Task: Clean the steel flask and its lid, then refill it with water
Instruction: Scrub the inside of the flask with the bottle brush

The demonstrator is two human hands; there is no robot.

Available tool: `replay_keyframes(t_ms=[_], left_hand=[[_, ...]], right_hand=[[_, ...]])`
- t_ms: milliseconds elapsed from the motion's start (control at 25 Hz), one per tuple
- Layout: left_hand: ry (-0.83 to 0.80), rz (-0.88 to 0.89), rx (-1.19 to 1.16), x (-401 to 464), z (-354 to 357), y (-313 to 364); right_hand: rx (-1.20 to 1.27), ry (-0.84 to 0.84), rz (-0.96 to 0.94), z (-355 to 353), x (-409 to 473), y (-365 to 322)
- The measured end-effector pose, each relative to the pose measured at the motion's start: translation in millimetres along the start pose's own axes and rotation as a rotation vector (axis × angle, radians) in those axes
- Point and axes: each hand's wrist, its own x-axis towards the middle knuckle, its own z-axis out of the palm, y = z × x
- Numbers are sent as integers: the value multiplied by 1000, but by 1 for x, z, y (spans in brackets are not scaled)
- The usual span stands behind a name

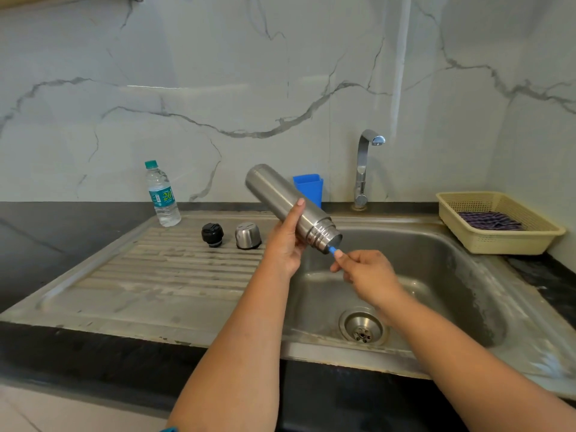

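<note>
The brushed steel flask [288, 204], uncapped, is tilted mouth-down over the sink [461, 275], gripped by the left hand [285, 244]. The right hand [366, 274] pinches a blue brush handle [331, 250] at its mouth. Steel cup lid [248, 235] and black stopper [212, 234] stand on the drainboard; dark table [46, 244], marble wall behind.

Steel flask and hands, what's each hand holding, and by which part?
The left hand grips the tilted cylindrical steel flask around its body near the threaded neck. The right hand pinches the blue handle end of a tool inserted in its mouth.
</note>
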Motion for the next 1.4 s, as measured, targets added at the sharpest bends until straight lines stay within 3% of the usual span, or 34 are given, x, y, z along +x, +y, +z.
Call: replay_keyframes(t_ms=[80,120,200,400,640,840,1040,1280,1400], left_hand=[[3,8,-1,4,-5,11],[14,21,-32,6,-8,18],[41,58,-70,9,-13,24],[94,28,89,-1,3,0],[260,101,-165,12,-29,27],[191,2,29,-2,-3,0],[281,99,-187,10,-27,24],[234,-25,-14,-2,-5,-3],[202,24,-129,5,-13,10]], right_hand=[[516,-238,335,-6,-8,-13],[568,-290,376,-10,-9,-15],[454,-272,297,-12,-9,-14],[-114,66,-31,1,-4,-10],[-282,-13,-160,-12,-2,-11],[-258,53,-98,-2,5,-7],[-400,36,-200,-11,0,-6],[-457,61,-159,-6,8,-7],[-405,36,-161,-14,4,-5]])
